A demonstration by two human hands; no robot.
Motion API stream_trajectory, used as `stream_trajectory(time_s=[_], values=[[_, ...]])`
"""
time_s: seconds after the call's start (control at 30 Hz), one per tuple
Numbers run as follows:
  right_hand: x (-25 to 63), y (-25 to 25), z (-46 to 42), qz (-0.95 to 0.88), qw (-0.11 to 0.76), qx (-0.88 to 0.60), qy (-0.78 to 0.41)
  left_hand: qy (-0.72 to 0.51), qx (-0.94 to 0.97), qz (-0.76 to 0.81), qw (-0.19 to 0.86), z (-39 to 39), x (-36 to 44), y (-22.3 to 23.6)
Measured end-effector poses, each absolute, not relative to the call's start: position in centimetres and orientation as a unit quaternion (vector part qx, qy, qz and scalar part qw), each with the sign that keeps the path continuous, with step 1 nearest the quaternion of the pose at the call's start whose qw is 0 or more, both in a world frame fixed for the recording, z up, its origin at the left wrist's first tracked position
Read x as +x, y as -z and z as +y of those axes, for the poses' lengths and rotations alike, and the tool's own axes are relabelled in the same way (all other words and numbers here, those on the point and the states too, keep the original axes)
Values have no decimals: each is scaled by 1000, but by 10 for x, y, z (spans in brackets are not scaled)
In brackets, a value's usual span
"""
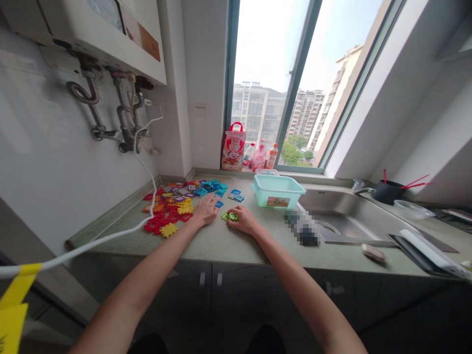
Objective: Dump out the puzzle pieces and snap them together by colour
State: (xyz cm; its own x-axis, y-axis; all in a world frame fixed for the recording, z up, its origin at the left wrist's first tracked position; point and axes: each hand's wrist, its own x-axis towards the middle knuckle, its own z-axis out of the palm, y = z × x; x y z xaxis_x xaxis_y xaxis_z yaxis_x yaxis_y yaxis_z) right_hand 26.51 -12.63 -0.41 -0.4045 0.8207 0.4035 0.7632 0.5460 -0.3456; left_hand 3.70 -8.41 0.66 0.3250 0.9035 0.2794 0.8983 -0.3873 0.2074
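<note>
My left hand (207, 210) lies low over the counter at the right edge of a pile, its fingers stretched out. A blue toothed plastic piece (219, 204) shows by its fingertips. My right hand (243, 219) curls its fingers onto light green toothed pieces (230, 216) on the counter, partly covering them. The pile holds flat gear-edged pieces: red ones (162, 216), a yellow one (169, 230) in front, and blue ones (211, 187) at the back. A small blue cluster (236, 195) sits apart, behind my right hand.
A mint-green plastic bin (279, 191) stands behind and right of my right hand. A steel sink (346, 216) is set in the counter (221, 246) further right. The white cable (138, 225) crosses the left side. Bottles (260, 156) and a red package (233, 150) stand by the window.
</note>
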Motion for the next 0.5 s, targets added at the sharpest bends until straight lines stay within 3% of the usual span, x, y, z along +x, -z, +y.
stream_trajectory(time_s=[0.5], values=[[253, 2, -119, -834, 288, -471, -22, -229, 789, 570, -6, -82, 35, 0]])
